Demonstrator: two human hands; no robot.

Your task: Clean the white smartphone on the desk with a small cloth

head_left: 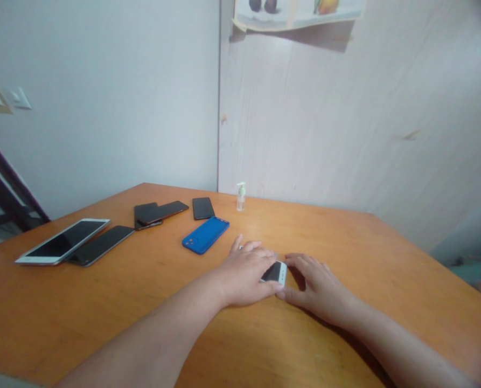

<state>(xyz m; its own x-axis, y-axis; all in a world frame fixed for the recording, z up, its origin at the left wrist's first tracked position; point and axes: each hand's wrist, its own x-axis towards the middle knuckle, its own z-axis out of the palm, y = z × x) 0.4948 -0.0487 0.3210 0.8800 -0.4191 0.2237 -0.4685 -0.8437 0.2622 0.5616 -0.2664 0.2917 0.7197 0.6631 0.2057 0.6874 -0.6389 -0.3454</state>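
Observation:
A white-framed smartphone (273,272) with a dark screen lies face up on the wooden table. My left hand (250,272) covers most of it from above, the thumb along the near edge and the fingers over the far side. At the phone's right end, my right hand (315,285) curves in a C shape, thumb and fingertips at the two corners. The phone's left part is hidden under my left hand. Beyond that hand lies a blue phone case (206,235) with camera cutouts.
A small clear pump bottle (241,198) stands near the table's back edge (288,202). To the left lie a dark phone (203,208), two overlapping dark phones (163,212), a white tablet (64,241) and another black phone (100,246) touching the tablet. A wall rises behind.

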